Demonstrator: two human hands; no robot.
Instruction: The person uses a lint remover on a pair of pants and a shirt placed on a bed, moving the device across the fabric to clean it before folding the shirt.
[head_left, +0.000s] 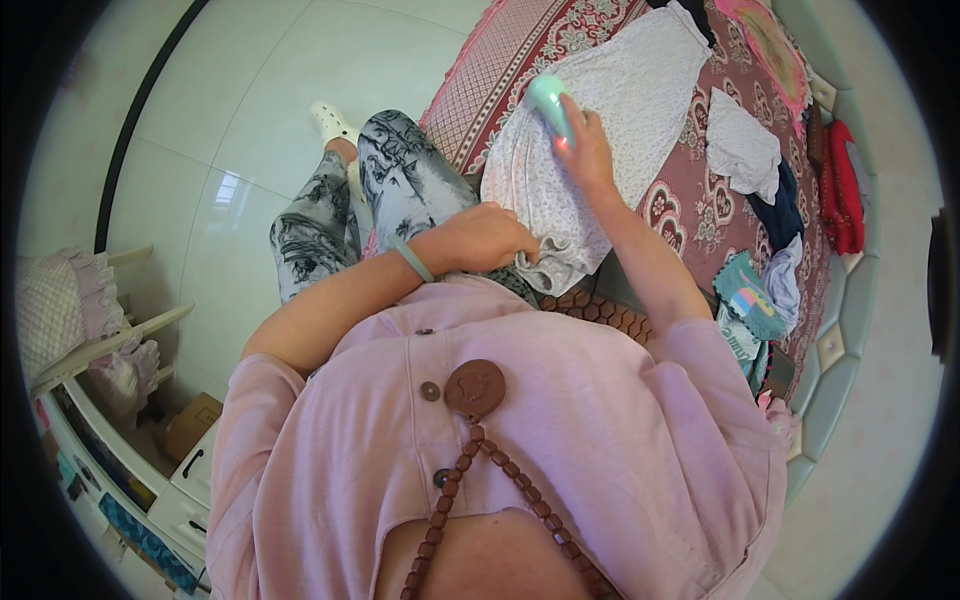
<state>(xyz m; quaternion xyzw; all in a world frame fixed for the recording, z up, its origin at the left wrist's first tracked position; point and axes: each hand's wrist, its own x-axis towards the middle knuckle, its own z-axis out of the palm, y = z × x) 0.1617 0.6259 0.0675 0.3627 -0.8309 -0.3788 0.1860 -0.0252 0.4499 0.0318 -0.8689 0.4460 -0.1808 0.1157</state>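
A white garment with a small floral print (637, 75) lies spread over a patterned cover, its near end bunched by my lap. My right hand (590, 154) is closed around a rounded mint-green handheld device (550, 101), probably a fabric shaver, with a red light glowing near my fingers. The head of the device rests on or just over the left part of the garment. My left hand (487, 238), with a pale green band at the wrist, grips the gathered edge of the garment; its fingertips are partly hidden.
On the red patterned bed cover (667, 214), a crumpled white cloth (741, 144), dark blue clothing (780, 202) and a teal printed cloth (750, 296) lie to the right. A padded headboard (847, 307) curves behind them. White drawers (176, 506) and a cardboard box (196, 424) stand lower left.
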